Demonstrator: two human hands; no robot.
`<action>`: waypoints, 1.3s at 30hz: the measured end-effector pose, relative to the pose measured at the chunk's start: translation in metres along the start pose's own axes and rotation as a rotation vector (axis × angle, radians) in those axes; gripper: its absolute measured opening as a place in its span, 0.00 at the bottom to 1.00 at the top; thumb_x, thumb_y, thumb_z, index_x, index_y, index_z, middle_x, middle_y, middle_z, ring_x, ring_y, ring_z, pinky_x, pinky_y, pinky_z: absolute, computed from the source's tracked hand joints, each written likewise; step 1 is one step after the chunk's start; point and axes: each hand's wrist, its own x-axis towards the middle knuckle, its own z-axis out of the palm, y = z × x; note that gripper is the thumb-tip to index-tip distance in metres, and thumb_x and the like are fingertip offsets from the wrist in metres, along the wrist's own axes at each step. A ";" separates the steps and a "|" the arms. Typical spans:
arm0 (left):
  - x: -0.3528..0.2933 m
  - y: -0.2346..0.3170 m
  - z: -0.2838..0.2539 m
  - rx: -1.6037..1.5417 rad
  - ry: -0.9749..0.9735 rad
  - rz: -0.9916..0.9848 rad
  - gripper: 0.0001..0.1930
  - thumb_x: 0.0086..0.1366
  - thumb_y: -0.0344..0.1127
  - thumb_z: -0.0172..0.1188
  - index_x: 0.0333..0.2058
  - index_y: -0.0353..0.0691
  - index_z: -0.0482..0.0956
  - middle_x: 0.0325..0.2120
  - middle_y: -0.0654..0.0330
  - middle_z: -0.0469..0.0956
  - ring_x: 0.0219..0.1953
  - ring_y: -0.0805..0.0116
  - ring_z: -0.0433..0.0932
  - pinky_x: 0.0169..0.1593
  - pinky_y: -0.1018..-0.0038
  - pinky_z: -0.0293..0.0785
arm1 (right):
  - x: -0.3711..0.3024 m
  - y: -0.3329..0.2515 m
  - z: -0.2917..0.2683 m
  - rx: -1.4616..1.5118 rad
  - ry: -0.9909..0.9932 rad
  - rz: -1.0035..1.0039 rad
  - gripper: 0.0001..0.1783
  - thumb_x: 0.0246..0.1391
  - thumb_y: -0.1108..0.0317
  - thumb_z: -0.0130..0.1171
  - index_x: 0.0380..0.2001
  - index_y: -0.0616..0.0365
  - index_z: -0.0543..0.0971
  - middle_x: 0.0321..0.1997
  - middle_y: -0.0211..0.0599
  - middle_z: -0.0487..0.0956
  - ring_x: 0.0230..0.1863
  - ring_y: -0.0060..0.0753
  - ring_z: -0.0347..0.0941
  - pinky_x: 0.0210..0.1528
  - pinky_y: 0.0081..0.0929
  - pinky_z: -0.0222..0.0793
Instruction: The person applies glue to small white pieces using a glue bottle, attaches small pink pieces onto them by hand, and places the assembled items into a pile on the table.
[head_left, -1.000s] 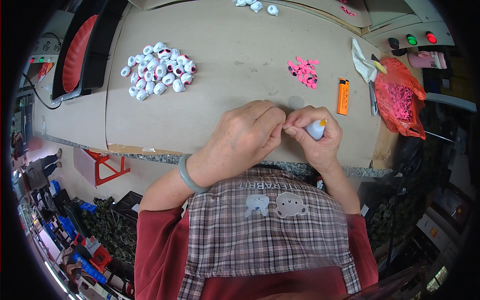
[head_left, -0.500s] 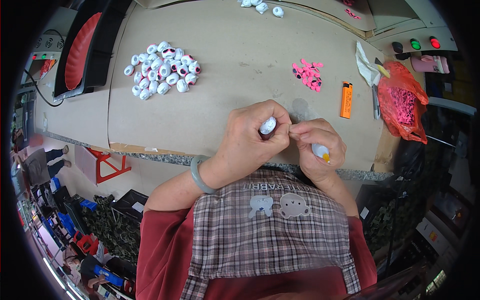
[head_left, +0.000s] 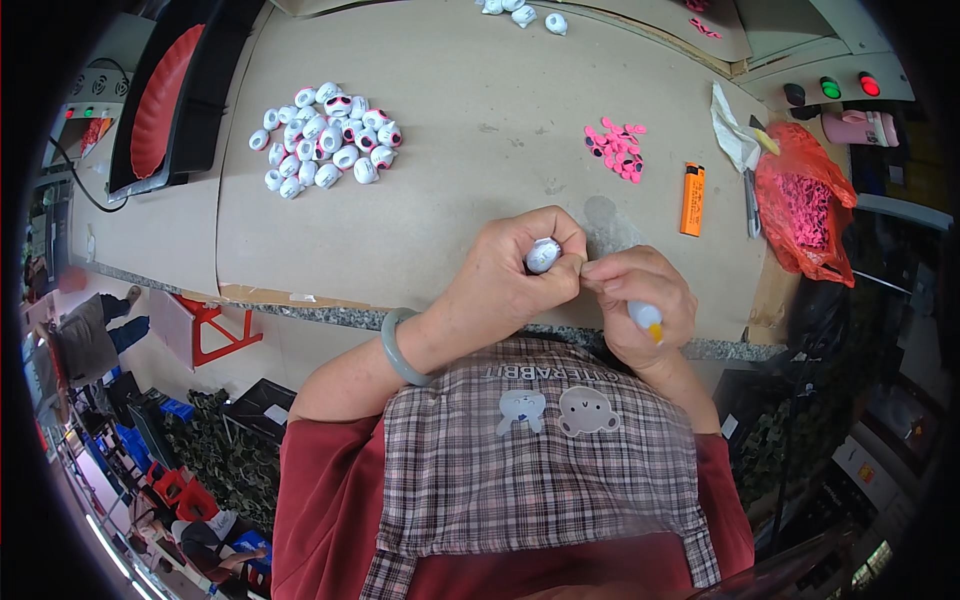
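Note:
A small white rounded piece (head_left: 543,255) sits in the curl of my left hand (head_left: 515,262), whose fingers are closed around it. My right hand (head_left: 645,295) is closed on a small whitish bottle with a yellow tip (head_left: 645,316), which points down toward me. My right thumb and forefinger meet in a pinch beside my left fingertips; anything between them is too small to make out. Beyond my left hand, to the left, lies a pile of similar white pieces (head_left: 325,140), some with pink and black parts. Small pink and black pieces (head_left: 616,150) lie in a heap beyond my right hand.
An orange lighter (head_left: 692,200) lies right of the pink heap. Further right are a red plastic bag (head_left: 808,215) of pink pieces and a white cloth (head_left: 736,130). A black tray (head_left: 185,140) with a red fluted part stands at the left. The stone table edge (head_left: 350,315) runs before me.
Both hands have shifted very slightly, staying close together. The white piece has turned a little in my left hand, and the bottle has tipped slightly lower in my right.

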 end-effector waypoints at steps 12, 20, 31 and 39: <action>-0.001 -0.006 -0.008 0.229 -0.039 0.093 0.02 0.60 0.28 0.55 0.30 0.37 0.75 0.21 0.69 0.70 0.21 0.85 0.60 0.24 0.84 0.56 | 0.000 0.002 0.002 1.058 0.224 0.825 0.14 0.49 0.80 0.61 0.35 0.55 0.68 0.32 0.38 0.76 0.25 0.20 0.66 0.27 0.18 0.62; 0.006 0.005 -0.004 0.573 0.144 0.546 0.07 0.51 0.22 0.58 0.30 0.36 0.76 0.26 0.59 0.76 0.23 0.71 0.74 0.24 0.77 0.69 | -0.002 0.007 0.005 1.085 0.198 0.861 0.14 0.50 0.79 0.61 0.35 0.53 0.68 0.31 0.37 0.76 0.25 0.19 0.65 0.27 0.17 0.60; 0.008 0.002 -0.002 0.654 0.156 0.607 0.08 0.47 0.19 0.59 0.26 0.36 0.71 0.22 0.56 0.73 0.23 0.61 0.75 0.25 0.70 0.71 | -0.005 0.008 0.006 0.898 0.155 0.745 0.13 0.50 0.82 0.60 0.34 0.57 0.69 0.32 0.40 0.77 0.29 0.20 0.69 0.31 0.18 0.67; 0.005 0.000 0.002 0.341 0.124 0.268 0.04 0.54 0.22 0.58 0.27 0.36 0.72 0.19 0.64 0.72 0.20 0.77 0.69 0.23 0.78 0.64 | -0.007 0.003 0.012 0.576 0.210 0.489 0.14 0.48 0.85 0.61 0.33 0.59 0.70 0.32 0.42 0.78 0.35 0.24 0.75 0.36 0.20 0.73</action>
